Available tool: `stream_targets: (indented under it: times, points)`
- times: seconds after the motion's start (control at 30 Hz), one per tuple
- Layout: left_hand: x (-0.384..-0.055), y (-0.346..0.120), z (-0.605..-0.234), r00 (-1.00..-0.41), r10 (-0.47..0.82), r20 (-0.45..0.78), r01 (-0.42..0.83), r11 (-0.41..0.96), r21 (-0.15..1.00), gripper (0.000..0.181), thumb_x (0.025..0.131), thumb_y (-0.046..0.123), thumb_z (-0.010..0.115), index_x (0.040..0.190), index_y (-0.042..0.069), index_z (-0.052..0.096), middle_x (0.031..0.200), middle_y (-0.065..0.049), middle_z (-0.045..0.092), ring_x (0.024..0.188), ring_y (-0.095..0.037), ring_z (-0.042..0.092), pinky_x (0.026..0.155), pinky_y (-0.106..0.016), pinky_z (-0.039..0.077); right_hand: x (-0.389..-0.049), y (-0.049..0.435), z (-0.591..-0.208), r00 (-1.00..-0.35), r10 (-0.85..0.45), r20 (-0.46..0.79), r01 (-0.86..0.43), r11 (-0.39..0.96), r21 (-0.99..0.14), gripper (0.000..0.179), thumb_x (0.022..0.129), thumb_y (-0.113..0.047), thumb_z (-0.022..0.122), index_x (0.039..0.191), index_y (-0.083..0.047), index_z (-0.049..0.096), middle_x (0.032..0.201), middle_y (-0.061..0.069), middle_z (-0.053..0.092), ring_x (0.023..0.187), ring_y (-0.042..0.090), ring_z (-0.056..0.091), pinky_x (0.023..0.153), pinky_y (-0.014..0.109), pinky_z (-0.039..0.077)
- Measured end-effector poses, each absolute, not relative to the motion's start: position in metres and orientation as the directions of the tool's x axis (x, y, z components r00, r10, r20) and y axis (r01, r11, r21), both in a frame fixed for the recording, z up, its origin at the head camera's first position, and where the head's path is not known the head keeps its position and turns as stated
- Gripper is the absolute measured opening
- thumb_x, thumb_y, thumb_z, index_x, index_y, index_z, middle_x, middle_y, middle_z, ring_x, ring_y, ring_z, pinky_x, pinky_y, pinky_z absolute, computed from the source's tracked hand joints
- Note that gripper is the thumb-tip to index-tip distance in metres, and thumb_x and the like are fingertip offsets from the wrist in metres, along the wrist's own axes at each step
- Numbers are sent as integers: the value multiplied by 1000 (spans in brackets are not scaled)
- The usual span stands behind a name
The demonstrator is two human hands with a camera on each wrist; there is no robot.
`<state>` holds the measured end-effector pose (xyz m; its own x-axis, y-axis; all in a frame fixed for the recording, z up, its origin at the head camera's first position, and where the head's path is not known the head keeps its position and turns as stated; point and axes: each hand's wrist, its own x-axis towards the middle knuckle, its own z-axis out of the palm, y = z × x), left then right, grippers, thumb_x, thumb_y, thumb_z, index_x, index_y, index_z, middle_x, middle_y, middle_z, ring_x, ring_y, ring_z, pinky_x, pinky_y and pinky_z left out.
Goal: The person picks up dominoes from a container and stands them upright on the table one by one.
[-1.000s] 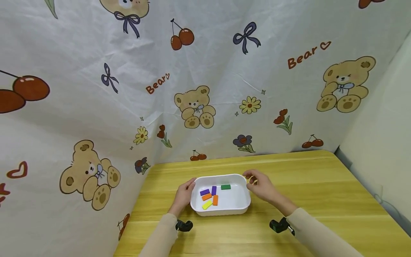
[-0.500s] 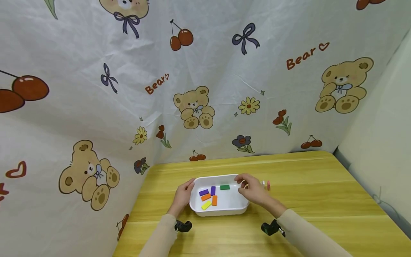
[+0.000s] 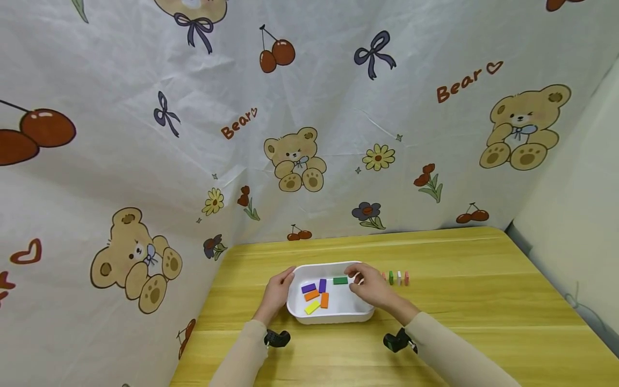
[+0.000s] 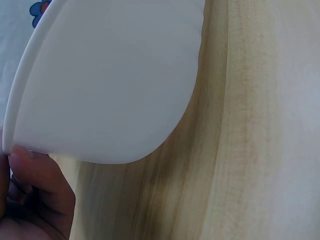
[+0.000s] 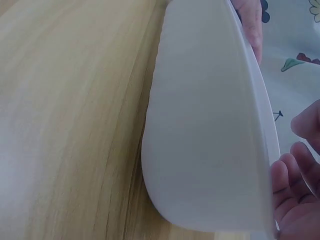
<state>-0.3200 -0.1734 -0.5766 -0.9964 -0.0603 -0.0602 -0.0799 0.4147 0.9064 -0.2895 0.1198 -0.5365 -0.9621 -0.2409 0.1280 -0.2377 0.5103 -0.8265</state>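
Observation:
A white plastic tray [image 3: 333, 318] with rounded corners sits on the table before me. My left hand [image 3: 276, 293] grips its left end; in the left wrist view the thumb [image 4: 37, 167] presses against the rim. Inside lie two purple blocks [image 3: 308, 288], two orange blocks [image 3: 325, 300], a yellow block [image 3: 312, 307] and a green block [image 3: 340, 280]. My right hand [image 3: 371, 285] is over the tray's right end, fingers loosely bent, thumb apart, nothing between them. The right wrist view shows its fingers [image 5: 300, 172] just above the rim, with the tray's outer wall below.
Right of the tray, several small blocks stand on edge in a row, among them a green one [image 3: 391, 278], a white one [image 3: 398, 278] and a pink one [image 3: 407, 278]. The wooden table [image 3: 483, 301] meets a bear-patterned cloth [image 3: 333, 107] behind and a pale wall [image 3: 575, 183] at right.
My right hand has moved left from beside the tray to over its right end, uncovering the standing blocks behind it. The left hand and the blocks inside the tray have stayed put.

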Motion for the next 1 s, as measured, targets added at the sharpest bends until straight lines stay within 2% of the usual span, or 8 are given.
stream_targets:
  times: [0.2, 0.5, 0.63, 0.9, 1.0]
  points:
    - [-319, -174, -576, -997, -53, -61, -77, 416, 906, 37, 110, 30, 51, 145, 23, 62, 155, -8, 53, 148, -33, 45, 120, -51, 42, -296, 111, -538, -970, -221, 101, -205, 526, -825, 26, 89, 2, 70, 112, -12, 69, 105, 3, 65, 89, 15, 58, 74, 24, 52]
    - [-320, -173, -576, -997, -46, -58, -72, 419, 905, 38, 110, 29, 50, 146, 20, 61, 155, -9, 54, 148, -34, 45, 120, -52, 41, -304, 101, -544, -954, -255, 157, -274, 535, -799, 25, 87, 3, 70, 112, 0, 70, 109, 18, 69, 88, 19, 61, 77, 26, 54]
    - [-320, -173, -576, -996, -50, -69, -84, 417, 905, 38, 110, 30, 50, 146, 21, 61, 156, -8, 53, 148, -33, 45, 120, -52, 42, -309, 97, -547, -950, -258, 176, -295, 556, -777, 25, 85, 4, 71, 110, 1, 70, 107, 18, 70, 86, 19, 62, 77, 26, 55]
    - [-320, -173, -577, -997, -56, -60, -78, 426, 902, 39, 110, 29, 50, 146, 19, 61, 155, -8, 54, 148, -33, 45, 120, -52, 41, -315, 91, -552, -961, -239, 142, -263, 619, -740, 24, 87, -2, 73, 111, -2, 72, 107, 14, 72, 84, 13, 61, 78, 29, 56]
    - [-320, -173, -577, -997, -51, -57, -73, 427, 901, 39, 110, 28, 50, 146, 18, 60, 155, -8, 54, 148, -33, 45, 120, -52, 41, -317, 90, -552, -961, -238, 139, -263, 639, -722, 24, 88, -4, 75, 111, -3, 72, 106, 12, 73, 84, 15, 62, 78, 30, 57]
